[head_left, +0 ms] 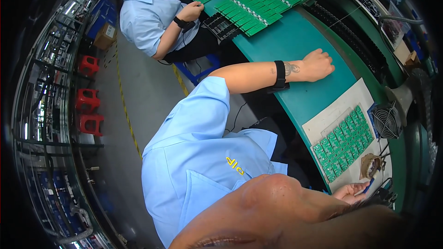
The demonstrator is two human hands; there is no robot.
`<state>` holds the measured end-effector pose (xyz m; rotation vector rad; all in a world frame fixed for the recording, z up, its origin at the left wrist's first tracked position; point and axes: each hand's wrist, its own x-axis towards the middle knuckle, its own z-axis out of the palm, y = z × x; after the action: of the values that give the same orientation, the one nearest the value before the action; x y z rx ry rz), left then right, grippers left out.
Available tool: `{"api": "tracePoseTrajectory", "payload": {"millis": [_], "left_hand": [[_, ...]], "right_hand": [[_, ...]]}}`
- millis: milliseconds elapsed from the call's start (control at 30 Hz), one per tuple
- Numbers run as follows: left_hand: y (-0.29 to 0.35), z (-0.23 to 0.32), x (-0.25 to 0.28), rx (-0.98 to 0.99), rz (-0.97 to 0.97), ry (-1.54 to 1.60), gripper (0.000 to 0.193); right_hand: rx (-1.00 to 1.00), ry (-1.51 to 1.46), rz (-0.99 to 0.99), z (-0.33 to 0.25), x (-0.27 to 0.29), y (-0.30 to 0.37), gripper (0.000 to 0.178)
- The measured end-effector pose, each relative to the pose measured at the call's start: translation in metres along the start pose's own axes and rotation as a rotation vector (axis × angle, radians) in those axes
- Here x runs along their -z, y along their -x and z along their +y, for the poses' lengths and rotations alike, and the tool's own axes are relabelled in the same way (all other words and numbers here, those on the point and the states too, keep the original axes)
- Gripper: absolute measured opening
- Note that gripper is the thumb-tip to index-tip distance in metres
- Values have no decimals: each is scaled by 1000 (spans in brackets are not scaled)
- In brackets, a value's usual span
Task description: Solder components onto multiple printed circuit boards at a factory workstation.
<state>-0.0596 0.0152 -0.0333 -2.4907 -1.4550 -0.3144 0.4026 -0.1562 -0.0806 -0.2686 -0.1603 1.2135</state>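
While the right hand (pixel 350 192) pinches a blue tool (pixel 369 186), the left hand (pixel 318 65) is curled at the green bench (pixel 263 41).

The right fingers are closed around the tool beside a brown round holder (pixel 370 166); the left fingers are loosely bent, and I cannot tell whether they hold anything. Small green circuit boards (pixel 344 143) lie in rows on a white sheet (pixel 318 125), between the two hands, near a black fan (pixel 386 122).

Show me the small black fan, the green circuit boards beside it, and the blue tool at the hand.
Black fan (pixel 386 122): head view, middle of the grille.
Circuit boards (pixel 348 149): head view, a board near the group's middle.
Blue tool (pixel 368 186): head view, its blue part.
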Motion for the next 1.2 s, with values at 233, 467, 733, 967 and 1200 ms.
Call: {"api": "tracePoseTrajectory", "payload": {"millis": [233,467,733,967,1200], "left_hand": [[2,45,61,-43,120,340,8],[17,117,81,-266,-144,1324,23],[42,168,78,-112,-440,1718,12],[49,193,85,-50,-658,1699,13],[40,197,92,-192,-447,1430,9]], "right_hand": [[561,575,23,-10,-17,28,23],[617,868,4,1,-32,84,36],[384,1203,-395,67,-90,120,52],[345,1168,-371,74,-92,128,65],[377,1217,-380,69,-86,120,59]]}}
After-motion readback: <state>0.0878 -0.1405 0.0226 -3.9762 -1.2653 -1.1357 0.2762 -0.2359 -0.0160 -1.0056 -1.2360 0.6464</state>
